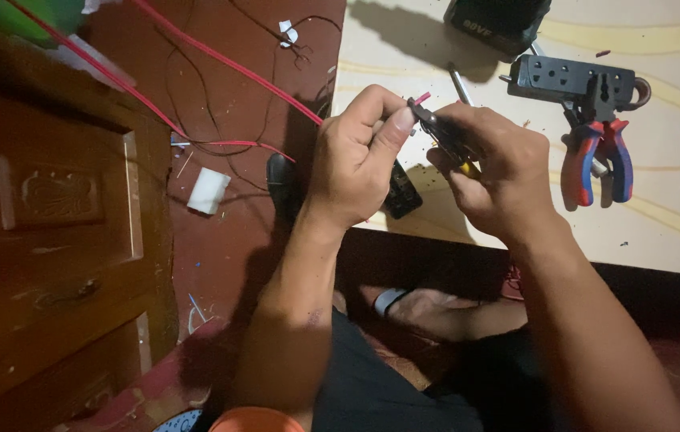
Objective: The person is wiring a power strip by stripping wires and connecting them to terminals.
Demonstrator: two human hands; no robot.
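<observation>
Carved wooden door or cabinet panel [60,232]: seen at far left, dark brown.

Red floor [228,248]: strewn with a small white block [209,190] and thin dark wires.

Red wire [220,58]: run diagonally across the floor from the upper left and brought up to the hands; its end is seen just above the left thumb.

Left hand [356,156]: closed, with the red wire pinched between thumb and forefinger near its tip.

Small black tool [436,128]: set against the wire end just beside the left thumb (its jaws are too small to be read clearly).

Right hand [492,172]: closed around that tool, a yellow part showing beneath the fingers.

Pale tabletop [676,216]: the hands are held over its left edge.

Black box-shaped item [500,20]: laid at the tabletop's upper edge, partly cut off.

Black socket strip [568,78]: laid on the tabletop, well right of the hands.

Pliers with red and blue handles [600,160]: rested against the strip, handles pointing toward the viewer.

Sandalled foot [416,304]: seen below, between the forearms.
</observation>
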